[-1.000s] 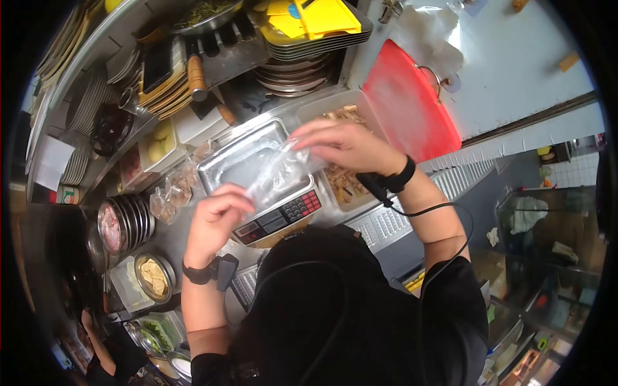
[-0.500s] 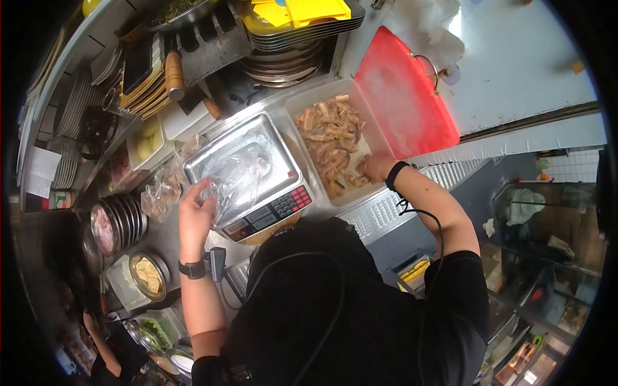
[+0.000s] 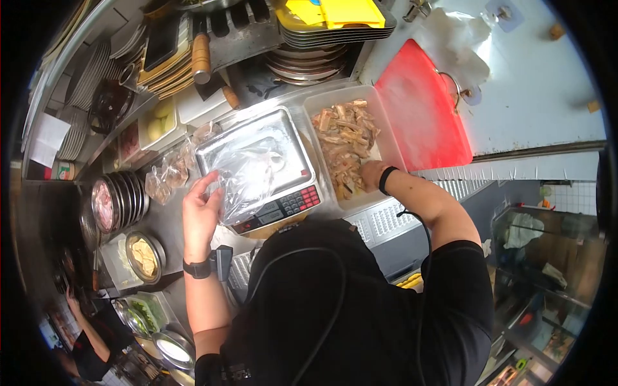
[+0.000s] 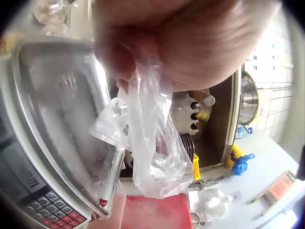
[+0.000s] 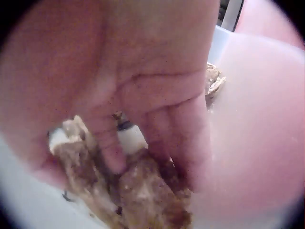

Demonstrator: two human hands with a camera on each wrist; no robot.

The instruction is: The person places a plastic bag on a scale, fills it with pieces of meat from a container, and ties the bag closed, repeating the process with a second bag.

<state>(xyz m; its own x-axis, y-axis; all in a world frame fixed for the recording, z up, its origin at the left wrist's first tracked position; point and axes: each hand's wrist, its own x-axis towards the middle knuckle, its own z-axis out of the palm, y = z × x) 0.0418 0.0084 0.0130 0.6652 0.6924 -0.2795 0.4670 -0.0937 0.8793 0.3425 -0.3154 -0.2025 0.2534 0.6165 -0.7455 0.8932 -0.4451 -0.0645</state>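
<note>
A thin clear plastic bag (image 3: 243, 186) hangs from my left hand (image 3: 201, 215), pinched between thumb and fingers. It overlaps the steel tray (image 3: 293, 157) of a digital scale (image 3: 277, 209) in the head view. The left wrist view shows the bag (image 4: 159, 167) gathered and crumpled below the fingers. My right hand (image 3: 371, 175) is down inside a translucent plastic tub (image 3: 393, 138) of cooked bony meat pieces (image 3: 347, 132). Seen from the right wrist, its fingers and thumb curl round some meat pieces (image 5: 147, 191); part of the fingers is hidden behind them.
A red lid (image 3: 425, 109) lies beyond the tub. Filled clear bags (image 3: 170, 175) sit left of the scale, with stacked metal dishes (image 3: 122, 202) farther left. A shelf above holds stacked trays (image 3: 338, 35) and a wooden-handled knife (image 3: 201, 59). Another person's arm (image 3: 87, 325) shows lower left.
My right hand left the bag, moved right and went down into the tub among the meat. My left hand kept the bag, now lower and spread over the scale's tray.
</note>
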